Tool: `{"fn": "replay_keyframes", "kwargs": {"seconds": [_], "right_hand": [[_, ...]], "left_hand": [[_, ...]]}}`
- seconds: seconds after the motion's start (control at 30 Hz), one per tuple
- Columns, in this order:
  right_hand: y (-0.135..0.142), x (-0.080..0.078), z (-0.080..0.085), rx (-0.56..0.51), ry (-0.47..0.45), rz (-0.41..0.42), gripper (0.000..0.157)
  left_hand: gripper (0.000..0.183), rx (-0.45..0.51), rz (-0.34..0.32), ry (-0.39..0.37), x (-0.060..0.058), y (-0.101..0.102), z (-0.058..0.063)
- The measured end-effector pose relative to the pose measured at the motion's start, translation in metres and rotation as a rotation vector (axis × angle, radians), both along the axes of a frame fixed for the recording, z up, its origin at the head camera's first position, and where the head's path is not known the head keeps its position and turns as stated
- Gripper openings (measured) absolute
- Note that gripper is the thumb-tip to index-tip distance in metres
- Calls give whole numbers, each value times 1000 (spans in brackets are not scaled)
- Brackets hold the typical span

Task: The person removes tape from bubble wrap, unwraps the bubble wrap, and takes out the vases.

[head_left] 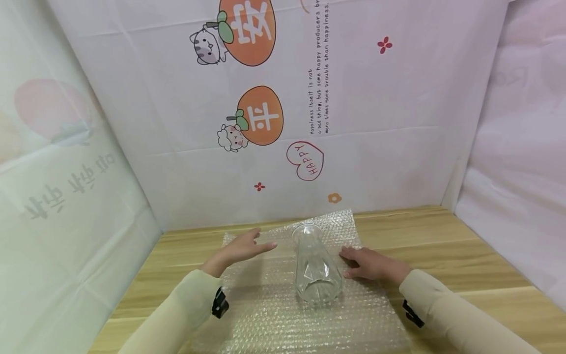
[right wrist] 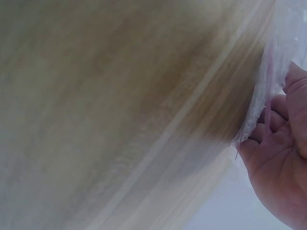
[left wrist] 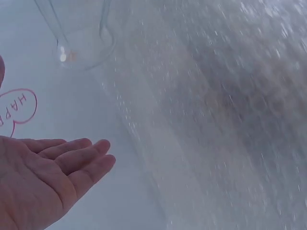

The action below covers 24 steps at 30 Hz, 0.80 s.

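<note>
A clear glass vase [head_left: 317, 270] with a flared rim rests on a sheet of bubble wrap [head_left: 265, 314]; it appears to lie with its mouth toward the back wall. To the left of the vase, my left hand [head_left: 243, 247] hovers above the wrap with fingers extended, holding nothing. Its upturned palm [left wrist: 43, 182] shows in the left wrist view, near the vase's glass rim [left wrist: 86, 52]. At the wrap's right edge is my right hand [head_left: 369, 263]. In the right wrist view, that hand [right wrist: 283, 158] grips the wrap edge [right wrist: 256, 105], with fingers partly hidden behind the plastic.
The wood-grain table [head_left: 424, 236] extends on both sides of the wrap. A white printed cloth [head_left: 367, 123] hangs at the back, with cloth walls at left and right. Black straps [head_left: 219, 303] sit on both wrists.
</note>
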State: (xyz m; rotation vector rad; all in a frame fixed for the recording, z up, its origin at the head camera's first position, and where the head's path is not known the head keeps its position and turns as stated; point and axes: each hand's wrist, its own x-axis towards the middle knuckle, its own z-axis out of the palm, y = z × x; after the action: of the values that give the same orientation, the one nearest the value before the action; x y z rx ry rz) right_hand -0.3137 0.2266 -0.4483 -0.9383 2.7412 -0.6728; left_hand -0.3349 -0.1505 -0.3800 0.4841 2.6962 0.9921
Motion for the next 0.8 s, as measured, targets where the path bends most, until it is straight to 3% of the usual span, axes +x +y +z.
{"fn": "replay_keyframes", "kwargs": {"seconds": [0.4, 0.6, 0.8], "right_hand": [[-2, -2, -2, 16, 20, 4, 70], [-1, -1, -1, 20, 22, 2, 69], [-1, -1, -2, 16, 19, 5, 69]], "left_hand": [[95, 118, 67, -83, -10, 51, -22], [78, 270, 82, -176, -13, 69, -37], [73, 377, 149, -234, -16, 84, -48]]}}
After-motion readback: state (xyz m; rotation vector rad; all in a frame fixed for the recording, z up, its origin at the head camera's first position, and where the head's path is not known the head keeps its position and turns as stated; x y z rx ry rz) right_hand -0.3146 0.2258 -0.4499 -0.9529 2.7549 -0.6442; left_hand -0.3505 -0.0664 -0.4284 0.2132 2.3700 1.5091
